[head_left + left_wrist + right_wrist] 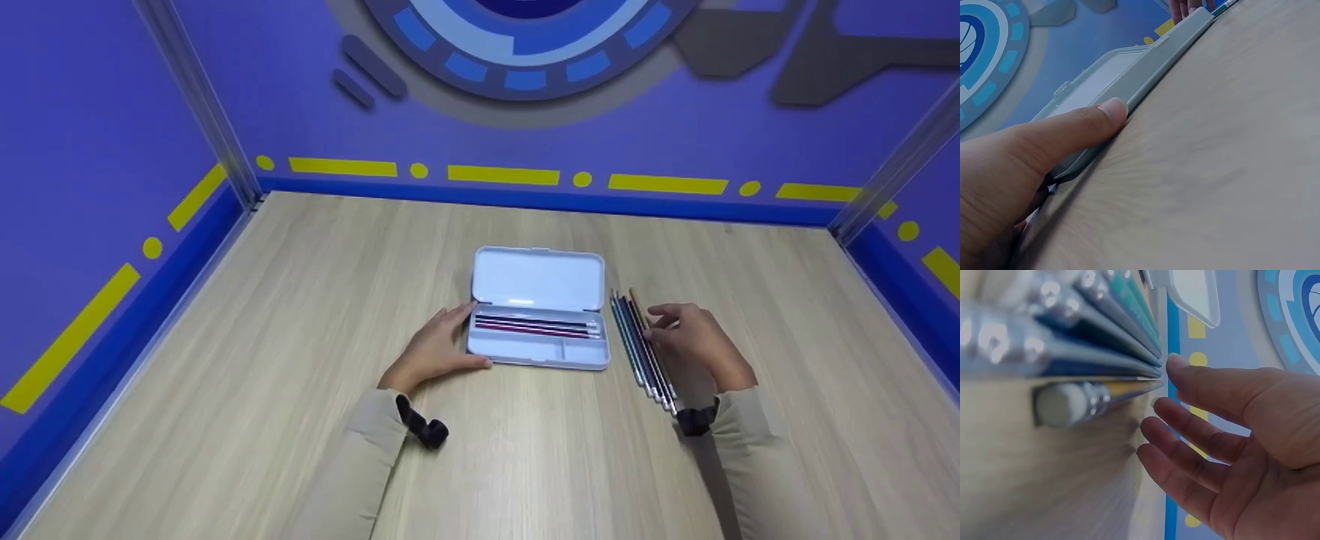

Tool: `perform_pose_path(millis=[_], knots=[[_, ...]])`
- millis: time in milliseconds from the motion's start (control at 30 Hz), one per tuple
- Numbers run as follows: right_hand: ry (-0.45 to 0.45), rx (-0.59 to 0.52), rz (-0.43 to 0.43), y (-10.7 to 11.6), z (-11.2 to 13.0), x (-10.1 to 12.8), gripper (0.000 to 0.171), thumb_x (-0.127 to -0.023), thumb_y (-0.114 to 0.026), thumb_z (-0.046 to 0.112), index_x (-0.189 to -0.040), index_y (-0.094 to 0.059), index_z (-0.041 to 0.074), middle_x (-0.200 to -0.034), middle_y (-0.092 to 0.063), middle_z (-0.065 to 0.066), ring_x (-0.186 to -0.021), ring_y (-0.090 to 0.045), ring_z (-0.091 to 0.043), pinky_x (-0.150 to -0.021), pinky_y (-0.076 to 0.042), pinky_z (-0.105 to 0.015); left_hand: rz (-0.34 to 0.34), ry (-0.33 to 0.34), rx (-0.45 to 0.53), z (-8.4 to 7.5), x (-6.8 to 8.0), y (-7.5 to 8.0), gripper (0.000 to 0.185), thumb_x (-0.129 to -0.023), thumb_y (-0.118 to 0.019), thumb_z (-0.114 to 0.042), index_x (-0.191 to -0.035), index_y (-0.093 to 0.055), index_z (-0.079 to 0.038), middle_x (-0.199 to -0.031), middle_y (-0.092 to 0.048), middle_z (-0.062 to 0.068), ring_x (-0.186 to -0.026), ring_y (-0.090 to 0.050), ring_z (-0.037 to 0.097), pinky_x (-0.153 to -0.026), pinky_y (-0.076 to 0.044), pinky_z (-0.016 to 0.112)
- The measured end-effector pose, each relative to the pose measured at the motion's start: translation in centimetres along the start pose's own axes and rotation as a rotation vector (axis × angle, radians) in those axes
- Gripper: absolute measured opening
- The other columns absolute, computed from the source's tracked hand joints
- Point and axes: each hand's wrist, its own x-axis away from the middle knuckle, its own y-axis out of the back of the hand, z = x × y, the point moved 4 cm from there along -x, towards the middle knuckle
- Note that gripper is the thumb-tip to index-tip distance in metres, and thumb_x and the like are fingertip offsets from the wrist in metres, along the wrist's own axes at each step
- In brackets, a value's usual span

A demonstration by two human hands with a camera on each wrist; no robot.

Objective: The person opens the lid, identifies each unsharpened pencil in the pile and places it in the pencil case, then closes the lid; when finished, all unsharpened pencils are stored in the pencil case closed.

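Our left hand [435, 351] lies open against the left end of the case [537, 352], thumb along its front wall, steadying it. The lid stands back and two pencils lie inside. Our right hand [694, 336] is open too, fingertips just reaching the loose pencils [643, 349], which lie in a tight row on the table [225, 360] right of the case. We judge them light, stiff and quick to roll; pinching one at mid-shaft, from the side nearest our fingers, looks safest.
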Motion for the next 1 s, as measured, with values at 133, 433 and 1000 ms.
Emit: perform_pose_path(millis=[133, 433, 1000], knots=[[-0.008, 0.005, 0.030, -0.1, -0.2, 0.0, 0.050, -0.092, -0.063, 0.014, -0.134, -0.049, -0.010, -0.117, -0.060, -0.031, -0.099, -0.063, -0.032, -0.083, -0.055, -0.043, -0.006, -0.014, 0.000, 0.0, 0.0, 0.0, 0.102, -0.068, -0.082, -0.051, -0.151, -0.032, -0.020, -0.156, -0.034, 0.005, -0.145, -0.025, 0.032, -0.120, -0.022, 0.046], [-0.067, -0.013, 0.095, -0.3, -0.9, -0.1, 0.053, -0.090, -0.067, 0.018, -0.133, -0.051, -0.009, -0.117, -0.060, -0.031, -0.087, -0.062, -0.022, -0.074, -0.054, -0.033, -0.003, -0.025, -0.016, 0.0, 0.1, 0.0, 0.103, -0.069, -0.081, -0.053, -0.152, -0.030, -0.019, -0.156, -0.033, 0.004, -0.145, -0.025, 0.032, -0.119, -0.022, 0.047], [-0.091, -0.116, 0.143, 0.0, -3.0, -0.4, 0.056, -0.091, -0.067, 0.020, -0.138, -0.047, -0.004, -0.103, -0.060, -0.015, -0.081, -0.054, -0.016, -0.067, -0.049, -0.025, -0.003, -0.007, -0.004, 0.0, 0.0, 0.0, 0.104, -0.067, -0.082, -0.053, -0.152, -0.030, -0.021, -0.156, -0.034, 0.003, -0.144, -0.027, 0.030, -0.118, -0.024, 0.047]])
